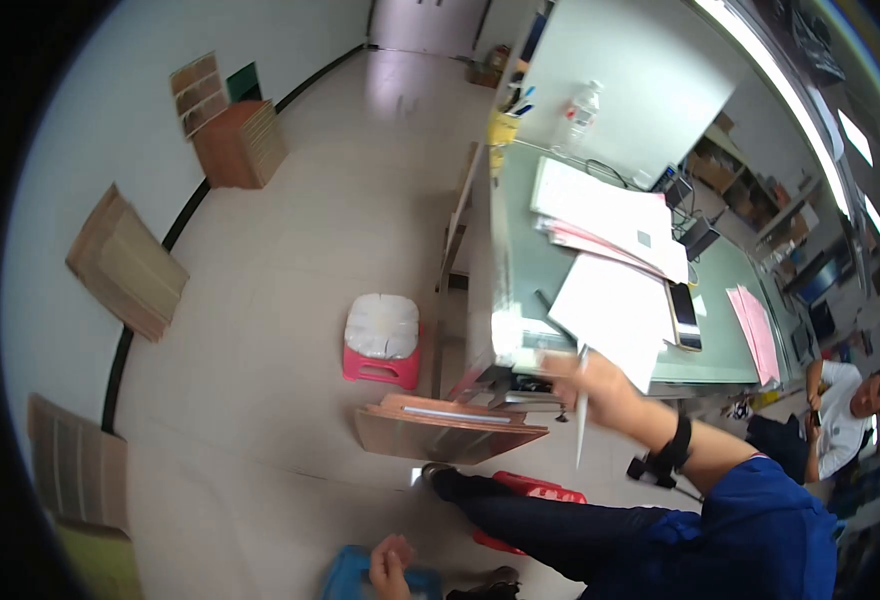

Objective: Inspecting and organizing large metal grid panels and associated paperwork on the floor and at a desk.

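Note:
My right hand (605,388) is over the near edge of the glass-topped desk (515,235), its fingers closed around a slim white pen-like stick (581,425). The stick points down, and motion smears it a little, so its exact kind is unclear. White paper sheets (615,310) lie just beyond this hand, with a dark pen (548,302) at their left. Low in the view, my left hand (390,568) hangs above a blue plastic stool (345,578). Its fingers are loosely bent and apart, and nothing shows in them.
Copper-coloured panels (450,430) lean below the desk's corner. A red stool (381,370) with a white padded top stands left of the desk. Stacked boards (130,260) rest along the left wall. On the desk are a phone (684,318) and a bottle (578,118). Another person (840,410) sits at right.

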Action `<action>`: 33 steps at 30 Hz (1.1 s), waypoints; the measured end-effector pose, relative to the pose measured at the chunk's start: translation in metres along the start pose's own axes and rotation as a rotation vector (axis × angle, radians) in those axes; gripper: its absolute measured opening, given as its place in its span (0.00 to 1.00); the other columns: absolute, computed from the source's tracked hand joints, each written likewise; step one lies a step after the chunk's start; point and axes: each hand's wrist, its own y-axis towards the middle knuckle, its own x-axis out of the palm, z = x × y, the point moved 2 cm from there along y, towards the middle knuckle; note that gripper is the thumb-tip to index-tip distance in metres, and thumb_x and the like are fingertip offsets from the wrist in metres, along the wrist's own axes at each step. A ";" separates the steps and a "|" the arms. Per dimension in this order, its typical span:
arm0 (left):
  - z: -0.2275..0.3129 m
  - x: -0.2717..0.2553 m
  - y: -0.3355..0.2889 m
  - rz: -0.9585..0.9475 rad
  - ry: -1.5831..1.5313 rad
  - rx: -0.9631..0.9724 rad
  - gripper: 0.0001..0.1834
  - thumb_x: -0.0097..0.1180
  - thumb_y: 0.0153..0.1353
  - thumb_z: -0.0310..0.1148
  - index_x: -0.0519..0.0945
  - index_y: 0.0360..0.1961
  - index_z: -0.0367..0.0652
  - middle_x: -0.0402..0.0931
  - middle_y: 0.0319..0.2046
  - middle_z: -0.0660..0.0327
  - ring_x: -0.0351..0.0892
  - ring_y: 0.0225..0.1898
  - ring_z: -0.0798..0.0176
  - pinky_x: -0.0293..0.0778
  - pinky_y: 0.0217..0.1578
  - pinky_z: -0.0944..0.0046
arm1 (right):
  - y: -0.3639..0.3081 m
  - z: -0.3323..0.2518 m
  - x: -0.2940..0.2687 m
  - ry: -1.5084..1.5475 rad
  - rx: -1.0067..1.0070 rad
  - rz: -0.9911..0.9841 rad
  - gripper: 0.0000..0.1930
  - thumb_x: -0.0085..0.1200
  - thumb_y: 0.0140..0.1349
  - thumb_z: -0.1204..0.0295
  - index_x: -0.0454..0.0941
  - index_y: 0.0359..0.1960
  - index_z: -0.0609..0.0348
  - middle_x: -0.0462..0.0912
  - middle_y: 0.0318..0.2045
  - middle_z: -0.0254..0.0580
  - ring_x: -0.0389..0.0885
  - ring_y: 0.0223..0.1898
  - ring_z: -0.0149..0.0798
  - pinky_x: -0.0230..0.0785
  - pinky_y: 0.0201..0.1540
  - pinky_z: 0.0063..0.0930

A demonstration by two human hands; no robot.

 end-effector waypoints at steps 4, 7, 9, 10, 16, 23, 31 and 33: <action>0.091 0.024 0.003 -0.129 -0.018 0.098 0.19 0.42 0.67 0.36 0.69 0.52 0.34 0.73 0.48 0.53 0.74 0.48 0.59 0.70 0.49 0.62 | 0.027 0.139 -0.090 -0.253 0.297 0.244 0.35 0.62 0.49 0.64 0.61 0.59 0.51 0.71 0.53 0.53 0.73 0.50 0.50 0.66 0.49 0.42; 0.126 0.035 0.016 -0.131 0.006 0.073 0.19 0.42 0.67 0.37 0.69 0.52 0.32 0.74 0.47 0.52 0.74 0.48 0.59 0.70 0.48 0.62 | 0.048 0.196 -0.111 -0.437 0.621 -0.088 0.46 0.64 0.44 0.53 0.52 0.63 0.53 0.54 0.63 0.62 0.55 0.63 0.61 0.45 0.64 0.52; 0.143 0.045 0.027 -0.171 0.071 0.029 0.19 0.42 0.67 0.37 0.69 0.52 0.32 0.74 0.47 0.52 0.74 0.47 0.59 0.71 0.48 0.62 | 0.059 0.220 -0.113 -0.437 0.636 -0.125 0.46 0.64 0.44 0.52 0.53 0.62 0.54 0.56 0.62 0.63 0.54 0.63 0.60 0.49 0.62 0.52; 0.155 0.055 0.031 -0.162 0.078 0.010 0.19 0.42 0.67 0.37 0.69 0.52 0.32 0.74 0.47 0.52 0.74 0.47 0.59 0.71 0.48 0.62 | 0.064 0.232 -0.108 -0.445 0.629 -0.165 0.45 0.63 0.44 0.51 0.55 0.62 0.54 0.58 0.60 0.64 0.54 0.63 0.58 0.52 0.61 0.52; 0.251 0.164 0.079 -0.290 0.151 0.058 0.14 0.40 0.66 0.28 0.72 0.47 0.32 0.76 0.42 0.51 0.76 0.44 0.60 0.72 0.47 0.64 | 0.087 0.259 -0.127 -0.262 0.437 -0.163 0.15 0.48 0.58 0.70 0.69 0.47 0.60 0.79 0.28 0.57 0.80 0.32 0.54 0.72 0.35 0.41; 0.287 0.298 0.131 -0.774 -0.016 0.046 0.15 0.41 0.66 0.27 0.69 0.51 0.33 0.73 0.47 0.51 0.74 0.49 0.59 0.69 0.51 0.63 | 0.087 0.289 -0.165 0.172 0.733 -0.041 0.17 0.42 0.67 0.60 0.74 0.38 0.63 0.74 0.23 0.44 0.68 0.28 0.32 0.65 0.36 0.29; 0.274 0.422 0.147 -0.952 -0.234 -0.192 0.27 0.41 0.67 0.35 0.51 0.62 0.34 0.55 0.61 0.44 0.59 0.61 0.52 0.60 0.59 0.56 | 0.079 0.311 -0.168 0.231 0.743 -0.026 0.22 0.41 0.66 0.55 0.76 0.40 0.65 0.77 0.26 0.45 0.71 0.30 0.32 0.67 0.38 0.28; 0.270 0.441 0.154 -0.882 -0.284 -0.221 0.28 0.42 0.67 0.35 0.50 0.63 0.33 0.55 0.60 0.43 0.59 0.61 0.51 0.60 0.59 0.56 | 0.084 0.307 -0.169 0.251 0.778 0.014 0.22 0.41 0.66 0.55 0.76 0.42 0.65 0.78 0.26 0.46 0.72 0.31 0.32 0.67 0.39 0.28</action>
